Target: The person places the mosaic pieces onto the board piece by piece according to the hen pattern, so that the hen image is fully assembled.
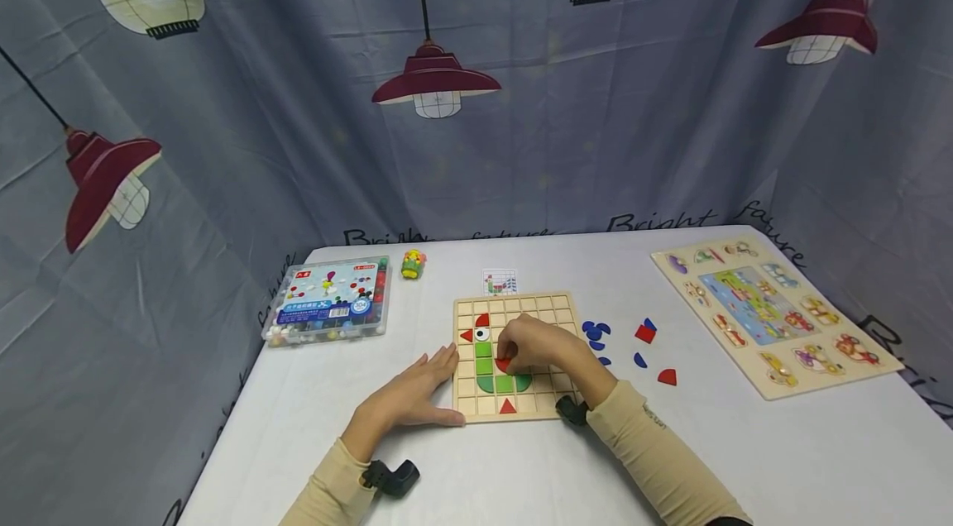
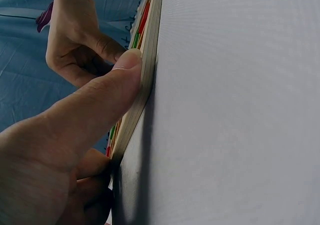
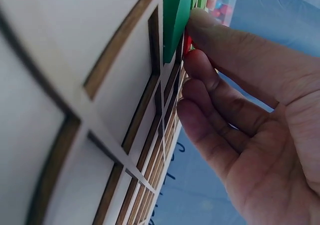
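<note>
A wooden grid board [image 1: 547,410] lies on the white table, with coloured pieces set in its left squares. My right hand [image 1: 539,344] pinches a red rounded piece [image 1: 502,365] between thumb and fingers, just beside the green squares [image 1: 484,365]. In the right wrist view, the red piece [image 3: 188,42] shows as a sliver at the fingertips, past a green quarter-circle [image 3: 177,22]. My left hand [image 1: 409,395] rests at the board's left edge with fingers extended; its thumb [image 2: 107,87] presses the board's side [image 2: 150,60]. Red triangles [image 1: 508,407] and a white eye piece [image 1: 482,334] sit on the board.
Loose blue pieces [image 1: 594,333] and red pieces [image 1: 667,377] lie right of the board. A small pattern card [image 1: 500,282] is behind it. A plastic case [image 1: 328,303] and a small toy figure [image 1: 413,264] stand left; a wooden picture puzzle [image 1: 774,319] lies right.
</note>
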`<state>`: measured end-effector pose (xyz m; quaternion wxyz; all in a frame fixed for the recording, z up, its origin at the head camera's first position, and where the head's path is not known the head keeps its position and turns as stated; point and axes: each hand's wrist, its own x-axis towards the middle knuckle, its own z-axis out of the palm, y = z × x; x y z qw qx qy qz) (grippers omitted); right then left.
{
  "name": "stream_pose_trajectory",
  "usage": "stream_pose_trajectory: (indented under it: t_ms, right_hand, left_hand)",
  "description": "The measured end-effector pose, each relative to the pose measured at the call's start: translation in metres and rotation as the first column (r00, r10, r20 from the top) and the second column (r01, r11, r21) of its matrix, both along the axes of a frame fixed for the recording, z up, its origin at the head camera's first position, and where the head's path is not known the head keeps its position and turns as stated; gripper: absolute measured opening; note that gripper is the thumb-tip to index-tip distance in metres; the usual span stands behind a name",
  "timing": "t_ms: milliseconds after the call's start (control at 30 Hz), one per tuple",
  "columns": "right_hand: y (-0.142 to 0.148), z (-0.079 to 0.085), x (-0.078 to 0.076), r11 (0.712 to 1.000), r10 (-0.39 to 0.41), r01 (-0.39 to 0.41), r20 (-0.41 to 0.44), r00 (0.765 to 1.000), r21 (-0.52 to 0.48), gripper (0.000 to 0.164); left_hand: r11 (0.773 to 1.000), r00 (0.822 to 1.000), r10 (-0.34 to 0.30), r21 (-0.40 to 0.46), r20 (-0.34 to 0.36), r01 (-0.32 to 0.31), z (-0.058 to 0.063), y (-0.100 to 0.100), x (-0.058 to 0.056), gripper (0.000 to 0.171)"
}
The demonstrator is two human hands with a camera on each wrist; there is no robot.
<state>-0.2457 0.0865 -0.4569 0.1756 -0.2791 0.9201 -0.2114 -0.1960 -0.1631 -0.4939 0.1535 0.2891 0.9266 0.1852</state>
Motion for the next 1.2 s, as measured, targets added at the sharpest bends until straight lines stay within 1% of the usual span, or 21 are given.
stream_pose_trajectory:
  t_ms: [133,333,467,700,933,1133,1200]
  right_hand:
    - [0.001,0.000,0.001,1.000,-0.002,0.002,-0.003,1.000,-0.005,0.012]
    - [0.004,-0.001,0.000,1.000,0.018,-0.018,-0.035,0.999,0.009,0.010]
    - [0.008,0.000,0.000,1.000,0.013,-0.013,-0.039,0.999,0.006,0.011]
    - [0.022,0.000,0.006,0.999,-0.041,0.041,-0.041,0.998,0.001,0.014]
    - [0.039,0.003,0.009,0.990,-0.129,0.128,-0.012,0.992,-0.056,0.016]
    - [0.061,0.001,0.007,0.984,-0.150,0.147,-0.029,0.988,-0.100,0.020]
    - [0.068,0.000,0.006,0.981,-0.163,0.160,-0.021,0.986,-0.113,0.023]
  left_hand:
    - [1.000,1.000,0.000,-0.001,0.002,0.000,0.000,0.001,0.000,0.107]
    - [1.000,1.000,-0.008,0.002,-0.011,0.008,0.002,0.002,0.001,0.106]
    - [1.000,1.000,-0.005,0.002,-0.009,0.005,0.002,0.002,0.000,0.106]
    - [1.000,1.000,0.000,-0.001,-0.005,0.000,0.002,0.002,0.001,0.107]
    - [1.000,1.000,0.007,-0.004,-0.002,-0.007,0.001,0.001,0.001,0.107]
    - [1.000,1.000,0.010,-0.007,-0.002,-0.010,0.000,0.001,0.001,0.107]
    - [1.000,1.000,0.010,-0.005,0.002,-0.010,0.000,0.002,0.001,0.107]
